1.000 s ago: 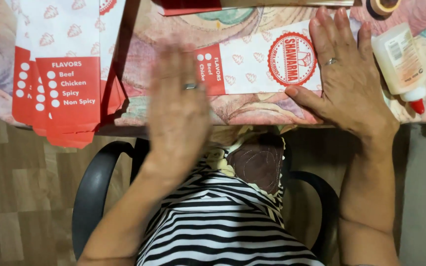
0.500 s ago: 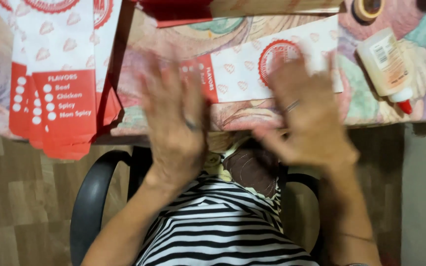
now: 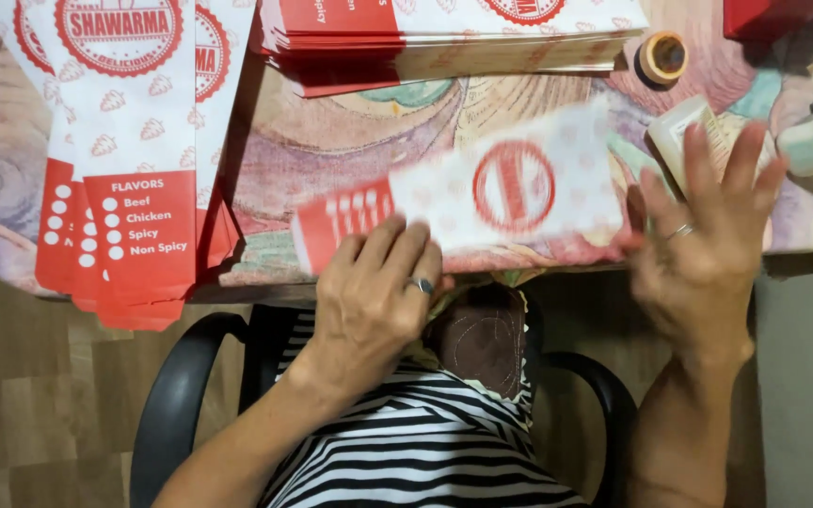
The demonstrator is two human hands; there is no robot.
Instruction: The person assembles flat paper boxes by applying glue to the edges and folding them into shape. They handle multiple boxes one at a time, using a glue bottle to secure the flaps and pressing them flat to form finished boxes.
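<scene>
Head view: patterned tablecloth, wood-look floor, black chair.

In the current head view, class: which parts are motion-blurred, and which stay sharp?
Head view: the red-and-white paper bag and the right hand are smeared by motion; the left hand at the bag's red end is mildly soft; the hanging bags and tape roll are crisp, evenly lit.

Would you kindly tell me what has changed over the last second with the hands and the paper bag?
The left hand slid to the near edge of the flat red-and-white paper bag. The right hand lifted off it, fingers spread. The bag looks blurred. The hanging stack of bags and glue bottle stayed put.
</scene>
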